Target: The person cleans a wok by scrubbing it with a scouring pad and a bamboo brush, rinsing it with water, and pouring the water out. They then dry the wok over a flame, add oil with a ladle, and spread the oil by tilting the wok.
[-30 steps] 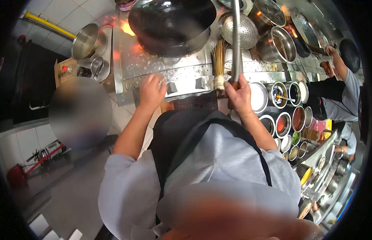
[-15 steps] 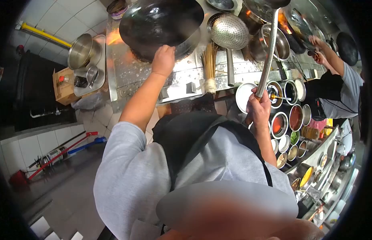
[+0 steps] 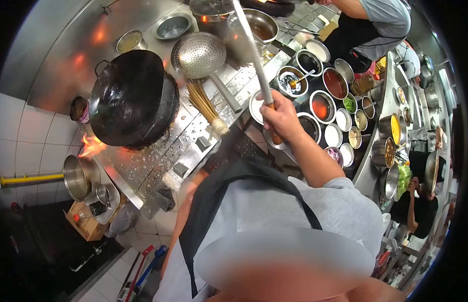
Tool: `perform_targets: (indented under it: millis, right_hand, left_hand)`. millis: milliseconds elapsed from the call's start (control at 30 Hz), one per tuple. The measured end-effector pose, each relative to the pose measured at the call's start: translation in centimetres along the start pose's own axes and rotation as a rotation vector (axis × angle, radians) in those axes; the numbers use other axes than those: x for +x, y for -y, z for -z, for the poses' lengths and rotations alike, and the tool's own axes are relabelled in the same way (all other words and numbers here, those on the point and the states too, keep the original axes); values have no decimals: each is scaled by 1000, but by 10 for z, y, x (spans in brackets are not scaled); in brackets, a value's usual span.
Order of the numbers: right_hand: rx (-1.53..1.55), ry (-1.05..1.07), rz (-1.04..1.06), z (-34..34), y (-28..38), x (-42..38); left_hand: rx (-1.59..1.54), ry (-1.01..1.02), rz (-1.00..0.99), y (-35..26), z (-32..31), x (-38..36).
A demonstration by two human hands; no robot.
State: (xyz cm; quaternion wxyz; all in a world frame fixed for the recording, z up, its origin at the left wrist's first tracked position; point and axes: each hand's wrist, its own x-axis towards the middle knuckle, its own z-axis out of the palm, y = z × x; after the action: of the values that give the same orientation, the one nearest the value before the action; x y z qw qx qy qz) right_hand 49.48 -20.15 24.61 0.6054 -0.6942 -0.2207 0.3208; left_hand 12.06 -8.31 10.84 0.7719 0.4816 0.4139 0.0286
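My right hand (image 3: 278,117) grips the wooden end of a long steel ladle handle (image 3: 251,50), which slants up over the counter toward a steel pot (image 3: 259,25); its bowl is blurred. My left forearm (image 3: 186,211) drops toward the stove's front edge, and the hand itself is hidden by my apron and chest. A large black wok (image 3: 130,98) sits tilted on the burner, with flames (image 3: 90,146) licking out at its lower left. Beside it lie a perforated skimmer (image 3: 198,55) and a bamboo brush (image 3: 203,108).
Several round seasoning bowls (image 3: 322,105) fill the counter right of my hand. A co-worker (image 3: 370,20) stands at the top right, another person (image 3: 420,201) at the far right. A steel pot (image 3: 78,176) and a cardboard box (image 3: 85,224) sit left of the stove.
My view has swung, so the wok now lies to the left. My left hand has left the wok's rim and dropped out of sight. My right hand still holds the ladle, now over the bowls.
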Motion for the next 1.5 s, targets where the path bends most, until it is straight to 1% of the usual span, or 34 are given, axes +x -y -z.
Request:
perform_targets:
  millis: [33, 67, 100, 133, 200, 233, 267, 300, 333, 367, 400, 433, 467, 500, 533, 567, 600, 633, 667, 733, 800, 833, 900, 933, 1033, 1133, 1200, 1233, 1300, 1333, 1367, 1400, 1467, 1500]
  right_hand:
    - [81, -18, 22, 3, -13, -1]
    - [65, -72, 18, 3, -13, -4]
    - [110, -51, 29, 6, -18, 0]
    - [35, -72, -1, 3, -8, -2]
    - [25, 6, 79, 16, -32, 9]
    - [-3, -4, 142, 14, -35, 14]
    - [10, 60, 156, 9, -27, 9]
    - [-18, 61, 132, -4, -22, 3]
    - [-43, 51, 114, -21, -16, -1]
    - [-37, 99, 196, -38, -20, 1]
    - [-75, 140, 259, -57, -21, 5]
    - [-31, 206, 233, -78, -20, 7]
    - [-172, 206, 362, -109, -13, 7]
    - [-192, 209, 367, -139, -9, 7]
    - [-441, 322, 524, -161, -15, 10]
    - [-342, 466, 469, -177, 27, -12]
    - [-397, 425, 866, -188, 22, -8]
    - [-448, 377, 973, -183, 31, -18]
    - [-419, 473, 871, -172, 35, -26]
    - [-303, 851, 596, -142, 24, -46]
    - [-232, 1350, 236, -134, -39, -46]
    - [-251, 1330, 240, -122, -53, -42]
    - [-96, 1312, -48, -95, -71, -44]
    - [-85, 1306, -52, -87, -76, -53]
    - [-101, 1134, -178, -65, -86, -65]
    - [-206, 1072, -163, -44, -57, -81]
    - [-303, 1101, -129, -39, -46, -72]
    - [-307, 1142, -32, -28, -58, -55]
    - [-200, 1006, 30, -40, -45, -33]
    - [-96, 831, -14, -62, -16, -37]
    - [-214, 785, 225, -92, -1, -36]
    - [-202, 800, 252, -120, 8, -33]
    - [-219, 809, 357, -158, -9, -19]
    - [-129, 742, 136, -165, -13, -17]
  left_hand:
    - [163, 4, 57, 39, 22, 4]
    - [321, -7, 104, 80, 45, 5]
    - [439, -29, 144, 118, 66, 3]
    - [517, -52, 172, 148, 81, -1]
    - [614, -135, 201, 175, 92, -20]
    - [663, -196, 178, 155, 87, -25]
    - [713, -258, 158, 131, 79, -30]
    - [851, -330, 111, 104, 73, -29]
    - [665, -397, 36, 91, 70, -21]
    - [484, -455, -50, 73, 68, -7]
    - [493, -403, -208, 28, 56, -2]
    - [501, -346, -358, -23, 36, -4]
    - [283, -286, -551, -62, 9, 6]
    - [180, -219, -647, -83, -4, 6]
    - [78, -140, -737, -104, -17, 8]
    - [70, -137, -702, -120, -18, 9]
    - [71, -130, -670, -136, -15, 17]
    - [51, -178, -624, -137, -6, 15]
    - [39, -241, -563, -128, 13, -1]
    - [-42, -286, -541, -104, 52, -16]
    - [-6, -418, -512, -90, 67, -25]
    - [-10, -395, -525, -90, 68, -24]
    - [-67, -496, -477, -94, 67, -30]
    - [-57, -493, -469, -96, 67, -33]
    - [-149, -481, -520, -107, 63, -23]
    - [-206, -398, -587, -101, 66, -15]
    - [-155, -396, -621, -104, 64, -8]
    - [-120, -473, -636, -116, 52, -8]
    - [-104, -454, -617, -125, 40, -1]
    - [-59, -475, -660, -131, 26, 7]
    - [-11, -485, -708, -136, 12, 13]
    - [125, -429, -658, -142, -1, 10]
    - [792, -371, -1096, -159, -8, 17]
    - [719, -332, -1065, -162, -9, 11]
